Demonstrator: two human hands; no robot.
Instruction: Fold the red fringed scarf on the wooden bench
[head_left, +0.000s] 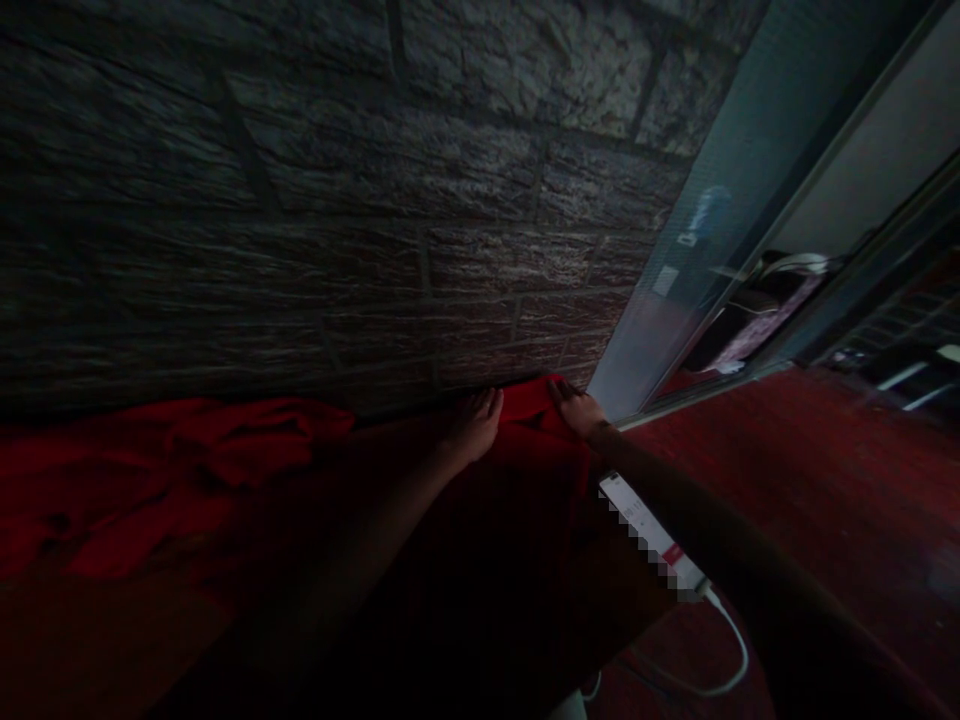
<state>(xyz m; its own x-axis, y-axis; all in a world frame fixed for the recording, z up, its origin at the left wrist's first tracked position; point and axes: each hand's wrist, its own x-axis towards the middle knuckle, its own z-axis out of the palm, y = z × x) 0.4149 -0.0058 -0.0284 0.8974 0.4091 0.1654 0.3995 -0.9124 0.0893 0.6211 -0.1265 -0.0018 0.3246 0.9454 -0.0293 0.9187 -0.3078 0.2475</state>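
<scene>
A red cloth (527,402) lies at the foot of the wall, its far edge folded over between my two hands. Over the left part of that fold rests my left hand (478,425), flat, fingers stretched toward the wall. My right hand (577,408) lies on the cloth's far right corner with its fingers extended; its thumb is hard to make out. The cloth's nearer part sinks into deep shadow below my forearms. To the left, more red cloth (247,430) lies crumpled in a heap along the wall.
A brick-patterned wall (480,240) rises directly ahead. Near my right forearm lies a lit phone (645,525) with a white cable (742,650) plugged in. A glass door panel (675,260) stands at right, beside a reddish floor (795,470). A dark bag-like object (750,310) is beyond it.
</scene>
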